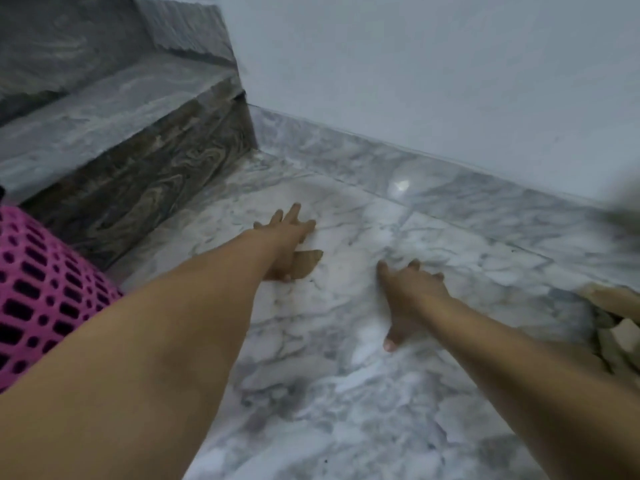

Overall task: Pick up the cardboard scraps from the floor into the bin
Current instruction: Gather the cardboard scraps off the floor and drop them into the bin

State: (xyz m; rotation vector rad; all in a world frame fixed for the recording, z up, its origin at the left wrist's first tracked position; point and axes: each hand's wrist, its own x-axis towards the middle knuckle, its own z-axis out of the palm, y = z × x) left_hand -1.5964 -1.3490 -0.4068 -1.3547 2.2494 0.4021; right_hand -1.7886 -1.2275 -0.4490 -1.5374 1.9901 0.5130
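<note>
My left hand [285, 237] reaches far out over the marble floor with its fingers spread. A small brown cardboard scrap [307, 263] lies on the floor right beside its thumb and partly under the palm; no fingers curl around it. My right hand [410, 294] hovers low over bare floor to the right, fingers apart, thumb pointing back toward me, holding nothing. The pink perforated bin [34, 292] stands at the left edge, beside my left forearm. A heap of cardboard scraps [611, 317] lies at the right edge.
A dark marble stair step [138, 157] rises at the left behind the bin. A white wall [433, 81] with a marble skirting [381, 161] closes off the far side. The view is blurred by motion.
</note>
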